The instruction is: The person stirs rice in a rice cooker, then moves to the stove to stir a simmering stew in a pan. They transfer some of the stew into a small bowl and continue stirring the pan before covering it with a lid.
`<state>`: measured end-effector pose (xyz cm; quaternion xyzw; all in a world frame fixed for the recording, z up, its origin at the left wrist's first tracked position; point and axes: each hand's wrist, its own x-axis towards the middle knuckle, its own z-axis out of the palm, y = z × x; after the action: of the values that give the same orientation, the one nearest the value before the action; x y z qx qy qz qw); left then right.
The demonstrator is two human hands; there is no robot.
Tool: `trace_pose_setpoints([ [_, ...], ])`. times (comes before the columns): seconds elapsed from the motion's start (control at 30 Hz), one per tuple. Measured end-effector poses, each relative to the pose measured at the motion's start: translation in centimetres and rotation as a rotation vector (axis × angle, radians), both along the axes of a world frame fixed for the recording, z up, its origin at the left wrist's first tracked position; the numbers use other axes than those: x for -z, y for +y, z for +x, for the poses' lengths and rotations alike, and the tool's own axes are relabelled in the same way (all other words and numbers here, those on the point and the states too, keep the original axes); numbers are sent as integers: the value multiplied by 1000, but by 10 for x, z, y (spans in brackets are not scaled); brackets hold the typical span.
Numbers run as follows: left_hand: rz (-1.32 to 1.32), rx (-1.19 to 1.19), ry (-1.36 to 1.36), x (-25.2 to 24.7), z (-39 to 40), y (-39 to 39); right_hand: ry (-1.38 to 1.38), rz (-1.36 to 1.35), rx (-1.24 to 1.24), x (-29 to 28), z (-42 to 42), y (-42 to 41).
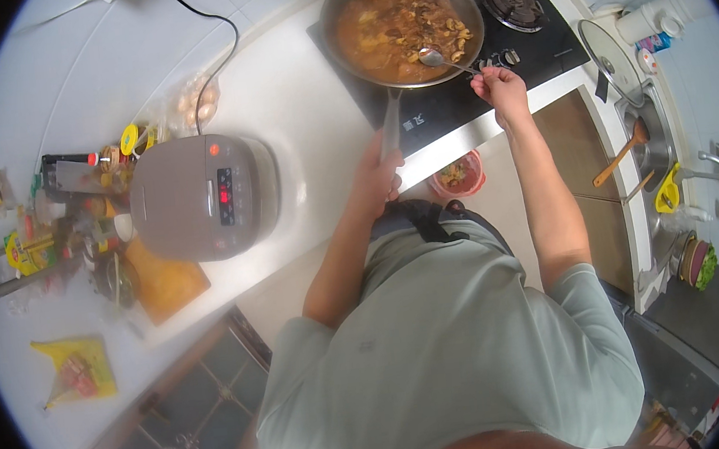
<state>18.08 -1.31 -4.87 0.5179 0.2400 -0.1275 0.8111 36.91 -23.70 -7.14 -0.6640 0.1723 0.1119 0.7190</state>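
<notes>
A wide metal frying pan [332, 50] stands on the left side of a black two-burner gas hob [452, 109]. Brown stew with mushroom-like pieces and broth [405, 29] fills it. My left hand [377, 176] grips the pan's long handle [392, 122], which points towards me. Between the fingers of my right hand [502, 92] is the handle end of a metal spoon [432, 57]. The spoon's bowl is over the stew near the pan's front right side; whether it touches the food I cannot tell.
A rice cooker [179, 197] sits left on the white counter [304, 132], near a wooden cutting board [165, 281] and bottles. To the right, a glass lid [612, 63] leans by the sink [667, 120], with a wooden spatula [621, 151] across its edge. A red bin [468, 180] is below.
</notes>
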Motion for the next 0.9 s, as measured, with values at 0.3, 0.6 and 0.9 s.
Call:
trace_pose_setpoints([
  [0.3,27,41,28,3,-1,3,-24,127,68,-21,-30,-25],
  [0.6,39,7,106,-3,2,1,-241,-238,226,-24,-146,-122],
  [0.9,76,41,109,-14,4,2,-468,-1133,-71,51,-203,-147],
])
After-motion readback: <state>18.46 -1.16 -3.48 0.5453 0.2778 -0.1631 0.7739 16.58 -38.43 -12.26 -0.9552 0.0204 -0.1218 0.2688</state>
